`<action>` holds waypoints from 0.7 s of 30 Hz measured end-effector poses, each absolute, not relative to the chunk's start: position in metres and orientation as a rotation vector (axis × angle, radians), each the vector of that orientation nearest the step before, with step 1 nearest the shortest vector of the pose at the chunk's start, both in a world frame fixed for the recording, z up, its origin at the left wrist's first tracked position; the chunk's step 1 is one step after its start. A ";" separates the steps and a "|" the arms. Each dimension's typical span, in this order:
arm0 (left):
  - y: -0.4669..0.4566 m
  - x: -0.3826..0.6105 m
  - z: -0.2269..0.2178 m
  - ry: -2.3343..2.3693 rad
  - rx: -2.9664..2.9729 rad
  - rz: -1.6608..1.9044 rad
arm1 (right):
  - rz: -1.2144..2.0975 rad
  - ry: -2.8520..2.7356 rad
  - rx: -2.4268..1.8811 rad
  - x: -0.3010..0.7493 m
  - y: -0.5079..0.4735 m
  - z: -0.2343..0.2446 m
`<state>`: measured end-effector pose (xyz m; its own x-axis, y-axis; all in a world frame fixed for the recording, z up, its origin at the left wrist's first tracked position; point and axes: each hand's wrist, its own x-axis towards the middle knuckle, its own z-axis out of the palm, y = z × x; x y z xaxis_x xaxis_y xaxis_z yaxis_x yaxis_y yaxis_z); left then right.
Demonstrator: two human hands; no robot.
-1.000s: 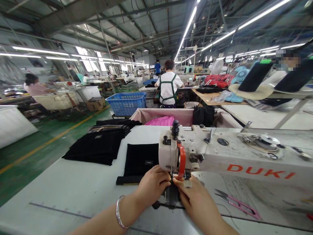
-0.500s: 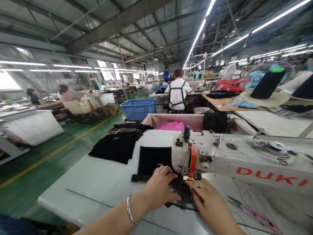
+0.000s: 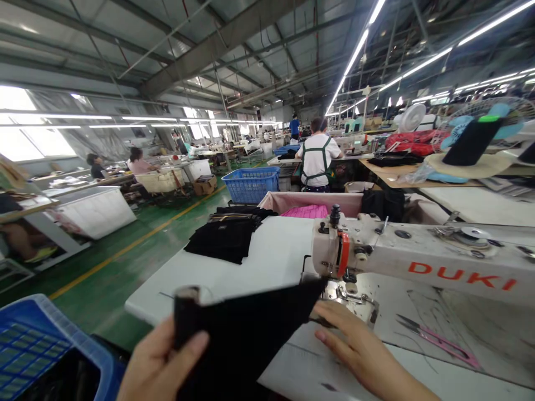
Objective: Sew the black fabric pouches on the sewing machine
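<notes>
A piece of black fabric [image 3: 246, 328] hangs slanting in front of the sewing machine [image 3: 388, 259], blurred by motion. My left hand [image 3: 156, 359] grips its left end between thumb and fingers, over the front edge of the table. The fabric's far corner reaches up to just before the machine head. Beside the needle plate [image 3: 351, 303], my right hand [image 3: 355, 342] has thumb and fingers apart, near the fabric's right edge. It does not hold the fabric. To the right of this hand lie thread snips [image 3: 443, 342] with pink handles.
A stack of black fabric pieces [image 3: 228, 236] lies at the table's far left. A blue basket [image 3: 90, 342] stands low at the left, another blue basket [image 3: 251, 186] beyond the table. A pink-lined bin [image 3: 288, 201] is behind the machine. A co-worker [image 3: 315, 159] sits ahead.
The black fabric has come off the machine bed and moved left and toward me in my left hand. My right hand stays near the needle plate. The view has turned left.
</notes>
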<state>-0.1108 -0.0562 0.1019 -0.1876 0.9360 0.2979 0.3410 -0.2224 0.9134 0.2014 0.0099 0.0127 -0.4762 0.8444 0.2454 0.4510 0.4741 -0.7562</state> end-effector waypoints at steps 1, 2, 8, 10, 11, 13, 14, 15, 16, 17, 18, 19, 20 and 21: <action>-0.056 -0.112 0.115 1.513 1.205 1.553 | 0.987 -2.015 -1.043 0.193 0.002 0.021; -0.055 -0.113 0.125 1.488 0.963 1.630 | 1.150 -1.913 -1.010 0.185 -0.007 0.027; -0.038 -0.114 0.119 1.437 0.560 1.680 | 1.824 -1.299 -0.761 0.165 -0.051 0.031; -0.036 -0.117 0.109 1.445 0.554 1.655 | 1.871 -1.229 -0.730 0.168 -0.059 0.028; -0.036 -0.117 0.105 1.449 0.553 1.638 | 1.882 -1.220 -0.721 0.170 -0.061 0.028; -0.036 -0.118 0.101 1.453 0.552 1.610 | 1.894 -1.202 -0.737 0.174 -0.064 0.030; -0.037 -0.117 0.100 1.453 0.550 1.600 | 1.901 -1.184 -0.764 0.176 -0.065 0.031; -0.037 -0.116 0.099 1.452 0.548 1.591 | 1.909 -1.156 -0.789 0.176 -0.066 0.033; -0.038 -0.116 0.099 1.453 0.545 1.587 | 1.917 -1.130 -0.802 0.177 -0.066 0.034; -0.039 -0.115 0.099 1.459 0.534 1.593 | 1.924 -1.109 -0.801 0.177 -0.067 0.035; -0.040 -0.115 0.099 1.463 0.519 1.607 | 1.931 -1.095 -0.792 0.177 -0.069 0.035; -0.042 -0.114 0.099 1.460 0.508 1.622 | 1.934 -1.085 -0.780 0.177 -0.070 0.034; -0.043 -0.114 0.099 1.454 0.502 1.640 | 1.937 -1.083 -0.763 0.177 -0.071 0.033; -0.044 -0.114 0.099 1.447 0.502 1.654 | 1.941 -1.080 -0.743 0.177 -0.073 0.031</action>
